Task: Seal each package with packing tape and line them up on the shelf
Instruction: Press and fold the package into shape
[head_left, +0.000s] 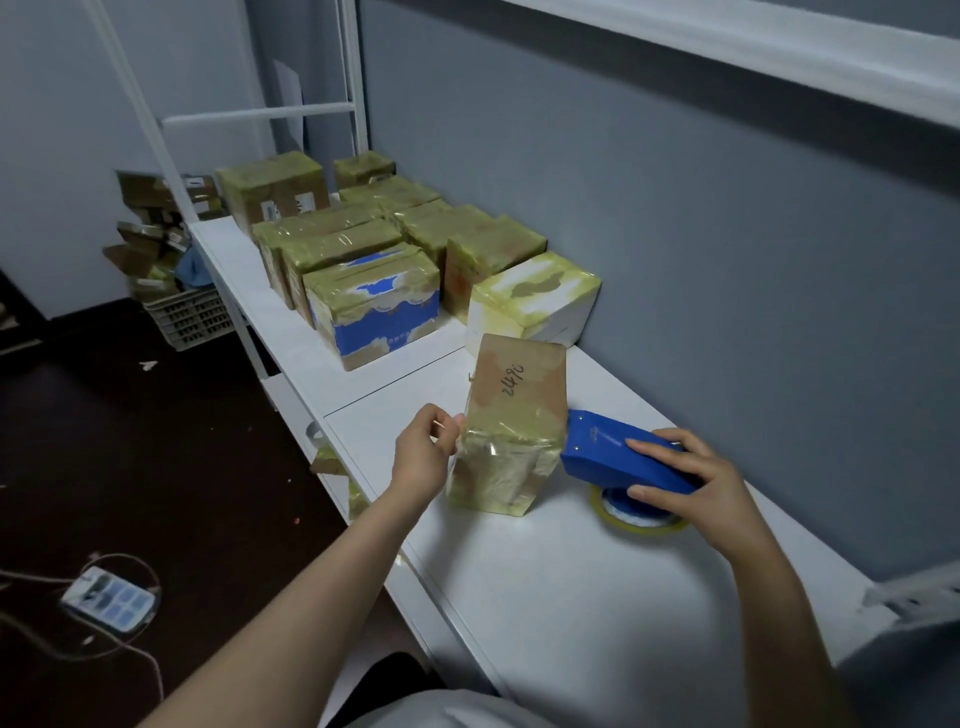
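A small brown cardboard package (511, 415) with handwritten numbers on top stands on the white shelf (545, 587), its near half wrapped in yellowish tape. My left hand (423, 454) pinches its left edge. My right hand (691, 491) grips a blue tape dispenser (610, 452), whose front end touches the package's right side. The tape roll (636, 519) shows below the dispenser. Several taped packages (374, 254) stand in rows farther along the shelf, the nearest a white one (535, 299).
A grey wall (675, 234) runs along the shelf's right side. A white frame post (353, 78) rises at the far end. On the dark floor at left sit a crate with cardboard scraps (182, 306) and a power strip (109, 600) with cables.
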